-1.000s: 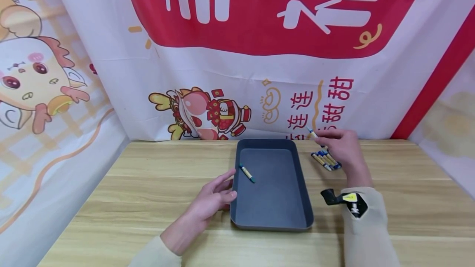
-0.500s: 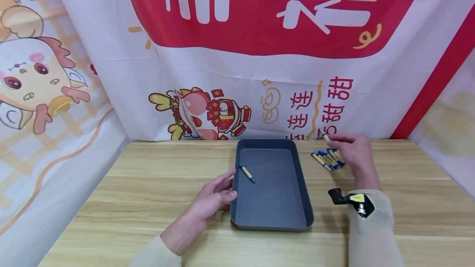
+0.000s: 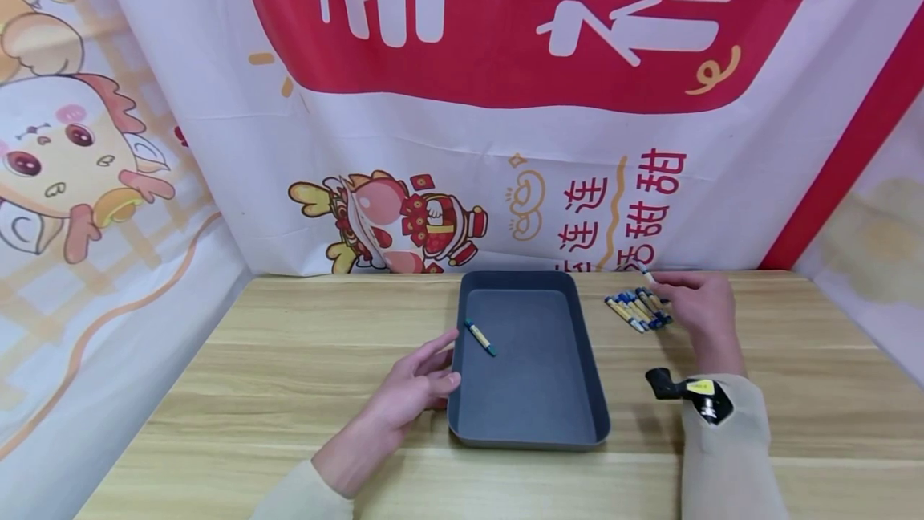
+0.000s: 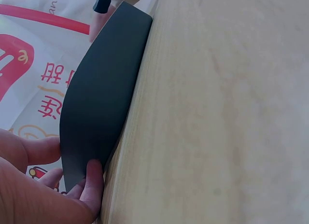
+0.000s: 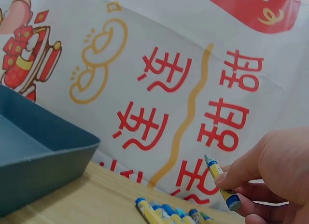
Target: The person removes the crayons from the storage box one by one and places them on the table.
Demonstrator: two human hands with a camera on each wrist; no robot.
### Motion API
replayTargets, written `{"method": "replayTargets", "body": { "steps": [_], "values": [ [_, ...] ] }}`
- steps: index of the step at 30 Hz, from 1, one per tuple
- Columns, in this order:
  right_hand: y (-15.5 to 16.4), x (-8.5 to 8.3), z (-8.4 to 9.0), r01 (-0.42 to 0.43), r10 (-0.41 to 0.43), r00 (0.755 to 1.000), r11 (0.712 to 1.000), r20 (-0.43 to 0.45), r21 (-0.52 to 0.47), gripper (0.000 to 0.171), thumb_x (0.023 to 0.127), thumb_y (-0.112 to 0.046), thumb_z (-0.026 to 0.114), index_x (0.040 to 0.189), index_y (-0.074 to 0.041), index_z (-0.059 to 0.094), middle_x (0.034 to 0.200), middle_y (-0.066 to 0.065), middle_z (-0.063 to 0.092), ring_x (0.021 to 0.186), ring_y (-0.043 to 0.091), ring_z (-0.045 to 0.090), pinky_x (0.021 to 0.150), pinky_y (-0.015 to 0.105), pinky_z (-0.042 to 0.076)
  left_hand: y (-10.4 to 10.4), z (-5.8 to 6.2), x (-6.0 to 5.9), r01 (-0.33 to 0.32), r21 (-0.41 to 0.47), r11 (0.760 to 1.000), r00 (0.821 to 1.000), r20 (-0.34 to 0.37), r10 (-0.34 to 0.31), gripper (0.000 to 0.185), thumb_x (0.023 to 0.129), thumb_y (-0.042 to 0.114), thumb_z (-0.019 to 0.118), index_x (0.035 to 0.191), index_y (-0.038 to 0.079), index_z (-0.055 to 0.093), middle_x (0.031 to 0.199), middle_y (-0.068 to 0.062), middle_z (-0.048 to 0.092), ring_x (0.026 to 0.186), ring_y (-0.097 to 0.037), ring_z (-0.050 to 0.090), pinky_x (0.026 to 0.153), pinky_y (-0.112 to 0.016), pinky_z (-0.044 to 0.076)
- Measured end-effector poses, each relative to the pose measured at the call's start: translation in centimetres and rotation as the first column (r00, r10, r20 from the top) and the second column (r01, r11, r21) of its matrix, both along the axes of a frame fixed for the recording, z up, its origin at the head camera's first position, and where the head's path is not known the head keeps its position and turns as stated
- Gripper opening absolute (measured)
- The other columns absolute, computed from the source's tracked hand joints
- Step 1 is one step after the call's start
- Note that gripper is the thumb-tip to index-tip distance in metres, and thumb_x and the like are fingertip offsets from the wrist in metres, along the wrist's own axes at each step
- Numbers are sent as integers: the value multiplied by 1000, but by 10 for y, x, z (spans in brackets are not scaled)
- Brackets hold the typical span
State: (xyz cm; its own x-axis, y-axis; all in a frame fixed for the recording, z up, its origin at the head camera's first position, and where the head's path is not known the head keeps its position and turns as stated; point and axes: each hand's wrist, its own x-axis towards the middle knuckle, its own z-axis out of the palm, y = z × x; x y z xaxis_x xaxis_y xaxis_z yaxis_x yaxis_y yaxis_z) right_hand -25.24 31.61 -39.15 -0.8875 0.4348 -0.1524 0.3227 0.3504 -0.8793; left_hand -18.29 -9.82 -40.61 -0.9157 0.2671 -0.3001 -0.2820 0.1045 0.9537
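Observation:
A dark grey tray (image 3: 586, 367) (image 4: 96, 98) (image 5: 43, 151) lies in the middle of the wooden table (image 3: 289, 359). One green-tipped crayon (image 3: 480, 338) rests inside it near the left wall. My left hand (image 3: 422, 379) (image 4: 43, 185) rests against the tray's left wall, fingers straight and touching it. My right hand (image 3: 693, 299) (image 5: 270, 171) hovers over the pile of blue and yellow crayons (image 3: 638, 308) (image 5: 169, 213) to the right of the tray, pinching one yellow and blue crayon (image 3: 645, 271) (image 5: 220, 183) between thumb and fingers.
Printed red and white banners (image 3: 505, 103) close in the table at the back and both sides. A black wrist camera mount (image 3: 686, 392) sits on my right sleeve. Bare wood runs along the table's front and left.
My right hand has moved to the right and lowered toward the crayon pile, still pinching the crayon. The left hand, the tray and the crayon in it have not moved.

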Motion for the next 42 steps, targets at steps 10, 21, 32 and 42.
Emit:
{"method": "replayTargets", "body": {
  "steps": [10,21,32,42],
  "values": [
    [12,0,-15,44,-46,997,999,66,31,46,106,-32,63,148,-14,63,156,18,57,136,32,49,92,35,40,1,0,1,-2,-3,1000,1000,6,2,66,103,8,64,163,26,44,168,-21,42,145,-37,55,103,-42,56],
    [20,-3,-28,92,-97,994,990,51,103,42,103,-29,67,140,-11,69,152,21,61,139,35,49,88,31,38,0,0,2,-2,-3,1000,1000,4,2,65,103,8,64,163,26,45,168,-21,42,145,-37,55,103,-42,56],
    [20,-4,-34,66,-76,995,986,66,151,41,103,-28,68,138,-9,69,151,24,60,142,41,49,109,49,41,0,-2,1,-4,-1,1000,1000,0,4,66,103,8,64,163,26,44,168,-21,42,145,-36,55,101,-40,57],
    [20,-5,-35,80,-90,995,978,43,190,40,101,-30,71,135,-9,72,147,23,63,141,43,50,105,47,42,0,-1,1,-5,-3,1000,1000,0,5,66,103,8,65,163,27,45,168,-20,43,145,-36,55,101,-40,56]
  ]
}}
